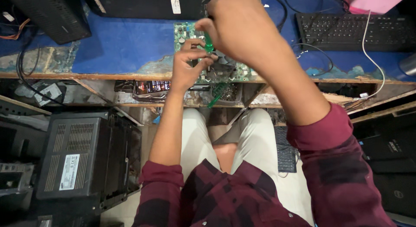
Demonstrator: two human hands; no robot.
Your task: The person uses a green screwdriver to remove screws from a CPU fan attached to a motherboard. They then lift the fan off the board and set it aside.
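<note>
nearest the camera: plaid maroon sleeves [333,166] rolled up, light trousers [255,140] below. a black computer case [82,155] sat on the floor at the person's left, a spare keyboard [286,151] tucked by the right knee. under the bench edge, a shelf held a small tray of screws [226,91] and a dark flat part [151,87].

on the blue worktable [130,45], a green circuit board [190,36] lay right at the front edge, dead centre. left hand [187,64] was curled, fingertips pinching near the shaft of a green-handled screwdriver [209,42] and resting on the board. right hand [238,27] was closed in a fist around the screwdriver's top, held upright over the board; it covered most of the handle and the dark fan part [223,64] beneath, so the tip contact couldn't be seen.

further back: a black keyboard [351,32] at right, a white cable [368,49] across it, pink box [375,1] at the far corner, black cases [143,3] along the rear.
</note>
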